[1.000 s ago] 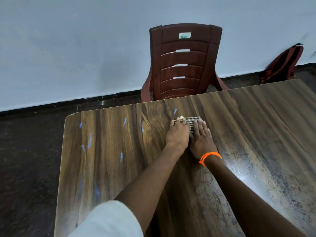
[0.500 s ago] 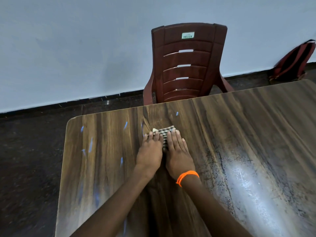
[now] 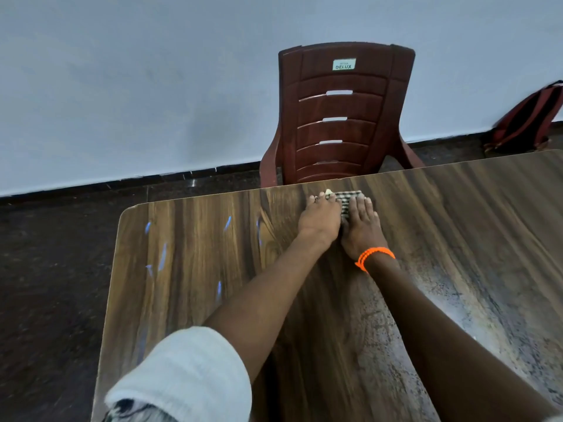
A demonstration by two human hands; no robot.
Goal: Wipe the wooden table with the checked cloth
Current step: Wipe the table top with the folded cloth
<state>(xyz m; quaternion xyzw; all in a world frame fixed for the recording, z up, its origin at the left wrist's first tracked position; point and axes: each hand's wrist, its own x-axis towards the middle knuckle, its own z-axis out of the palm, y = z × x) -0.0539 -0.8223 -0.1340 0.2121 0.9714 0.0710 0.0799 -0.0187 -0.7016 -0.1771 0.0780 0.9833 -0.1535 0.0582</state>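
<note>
A small folded checked cloth (image 3: 345,201) lies on the wooden table (image 3: 189,269) close to its far edge. My left hand (image 3: 320,219) and my right hand (image 3: 362,228) lie flat side by side on top of it, palms down and fingers stretched forward, pressing it onto the wood. Only the cloth's front strip and a sliver between the hands show. An orange bead bracelet (image 3: 374,257) circles my right wrist. A white rolled sleeve (image 3: 182,376) covers my left upper arm.
A dark red plastic chair (image 3: 341,117) stands just beyond the table's far edge, directly ahead of the hands. A red bag (image 3: 527,120) leans on the white wall at the far right. Dark floor lies to the left of the table's rounded corner.
Both hands have pushed the cloth forward and to the right, from the nearer left part of the table to its far edge in front of the chair.
</note>
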